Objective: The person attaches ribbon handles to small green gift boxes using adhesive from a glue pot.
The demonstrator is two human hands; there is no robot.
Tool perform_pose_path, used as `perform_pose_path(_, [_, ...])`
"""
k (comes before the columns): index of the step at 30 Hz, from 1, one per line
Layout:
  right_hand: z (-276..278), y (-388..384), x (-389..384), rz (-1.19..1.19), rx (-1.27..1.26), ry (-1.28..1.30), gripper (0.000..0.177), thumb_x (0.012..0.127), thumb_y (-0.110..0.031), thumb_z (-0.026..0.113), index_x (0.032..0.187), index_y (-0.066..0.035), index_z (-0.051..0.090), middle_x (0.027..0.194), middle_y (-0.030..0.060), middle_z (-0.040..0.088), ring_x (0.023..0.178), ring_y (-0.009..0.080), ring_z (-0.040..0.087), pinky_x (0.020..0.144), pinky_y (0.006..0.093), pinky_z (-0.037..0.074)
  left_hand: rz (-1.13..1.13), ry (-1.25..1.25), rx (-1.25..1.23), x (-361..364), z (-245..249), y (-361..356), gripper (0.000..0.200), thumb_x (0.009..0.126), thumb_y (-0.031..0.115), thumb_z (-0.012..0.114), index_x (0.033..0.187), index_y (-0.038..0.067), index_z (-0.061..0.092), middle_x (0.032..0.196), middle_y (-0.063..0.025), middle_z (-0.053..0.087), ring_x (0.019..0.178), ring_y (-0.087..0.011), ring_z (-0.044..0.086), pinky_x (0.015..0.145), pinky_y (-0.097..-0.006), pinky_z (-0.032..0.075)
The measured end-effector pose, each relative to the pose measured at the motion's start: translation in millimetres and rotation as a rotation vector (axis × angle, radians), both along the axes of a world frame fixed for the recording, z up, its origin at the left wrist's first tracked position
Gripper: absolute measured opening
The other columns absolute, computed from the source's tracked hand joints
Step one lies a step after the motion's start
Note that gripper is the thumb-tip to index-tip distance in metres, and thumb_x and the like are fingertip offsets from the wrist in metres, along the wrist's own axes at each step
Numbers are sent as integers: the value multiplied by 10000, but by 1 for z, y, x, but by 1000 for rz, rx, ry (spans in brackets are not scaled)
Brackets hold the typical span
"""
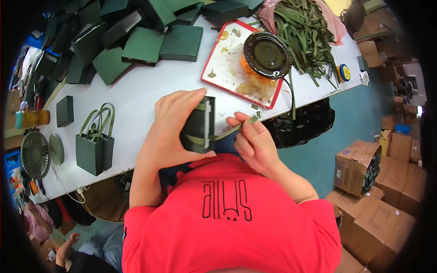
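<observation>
My left hand is wrapped around a small dark green box, gripping it from the side at the table's front edge. A pale strip runs along the box's right edge, and a green ribbon stretches from it to the right. Between thumb and fingers, my right hand pinches the ribbon near its end. Left of my left hand stand small green bags with ribbon handles. Behind my hands lies a red-rimmed white board with a round black-topped pot on it.
Several green boxes are heaped at the back left. A pile of green ribbons lies at the back right. A small fan stands at the left. Cardboard cartons fill the right side; another person's hand shows lower left.
</observation>
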State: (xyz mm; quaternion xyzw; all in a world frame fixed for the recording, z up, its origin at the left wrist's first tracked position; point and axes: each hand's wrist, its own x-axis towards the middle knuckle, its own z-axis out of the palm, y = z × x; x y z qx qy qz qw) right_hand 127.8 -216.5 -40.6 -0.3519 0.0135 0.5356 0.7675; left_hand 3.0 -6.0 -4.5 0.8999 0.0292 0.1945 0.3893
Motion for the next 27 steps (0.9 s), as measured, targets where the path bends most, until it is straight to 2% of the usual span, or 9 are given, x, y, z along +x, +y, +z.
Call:
perform_pose_path(1, [1, -3, 4, -33, -40, -41, 334, 1078, -230, 483, 1325, -26, 576, 1183, 109, 687, 560, 47, 440, 533, 205, 368, 22, 69, -12, -3, 4, 0, 1078, 504, 302, 946, 1438, 65, 462, 1350, -146, 546, 1277, -362, 474, 1072, -461, 330])
perform_pose_path(4, [0, -11, 14, -152, -55, -108, 353, 1077, -243, 485, 1317, -2, 576, 1158, 119, 689, 577, 54, 463, 541, 210, 383, 80, 43, -11, -12, -6, 5, 1076, 502, 312, 945, 1435, 70, 467, 1340, -141, 548, 1265, -362, 477, 1077, -458, 332])
perform_pose_path(9, [5, -12, 29, -318, -104, -127, 428, 1081, -222, 468, 1424, 30, 422, 1043, 123, 674, 691, 91, 553, 634, 235, 468, 170, 130, -32, -26, -10, 12, 1092, 489, 268, 944, 1441, 59, 453, 1355, -145, 532, 1255, -348, 485, 1081, -434, 359])
perform_pose_path(11, [5, -11, 32, -370, -103, -136, 389, 1072, -208, 491, 1381, 26, 454, 1031, 125, 674, 687, 100, 566, 626, 234, 473, 192, 195, -24, -31, -8, 16, 1099, 495, 250, 939, 1448, 33, 435, 1420, -148, 506, 1301, -333, 476, 1107, -410, 368])
perform_pose_path(15, [-5, -10, 35, -427, -77, -201, 291, 1049, -188, 546, 1263, 7, 527, 966, 110, 679, 632, 102, 566, 574, 234, 464, 171, 195, 11, -32, -8, 17, 1106, 487, 271, 937, 1451, 48, 443, 1368, -139, 518, 1290, -324, 475, 1099, -407, 367])
perform_pose_path(18, [-7, -10, 49, -406, -67, -266, 228, 1031, -193, 585, 1161, -6, 582, 872, 89, 676, 552, 93, 532, 502, 223, 425, 115, 156, 24, -25, -10, 14, 1105, 484, 274, 940, 1450, 57, 449, 1337, -141, 533, 1276, -335, 479, 1093, -424, 348])
perform_pose_path(20, [0, -10, 59, -354, -159, -349, 215, 1028, -203, 593, 1110, -5, 611, 805, 64, 654, 517, 80, 498, 470, 214, 388, 77, 163, 27, -17, -4, 8, 1089, 485, 253, 944, 1440, 55, 460, 1324, -150, 557, 1247, -358, 493, 1085, -449, 324])
perform_pose_path(24, [4, -6, 79, -267, -262, -511, 236, 1027, -231, 596, 1029, 0, 644, 717, 18, 601, 488, 57, 450, 430, 195, 332, -17, 145, 76, -6, -4, 4, 1094, 499, 279, 940, 1448, 46, 447, 1380, -161, 529, 1274, -366, 475, 1097, -447, 330])
perform_pose_path(27, [3, 0, 89, -247, -323, -546, 243, 1027, -261, 597, 990, -29, 659, 650, -45, 484, 491, 25, 345, 423, 201, 245, -38, 131, 50, 3, -1, -4, 1071, 510, 277, 935, 1443, 53, 458, 1367, -138, 548, 1270, -354, 481, 1090, -457, 317])
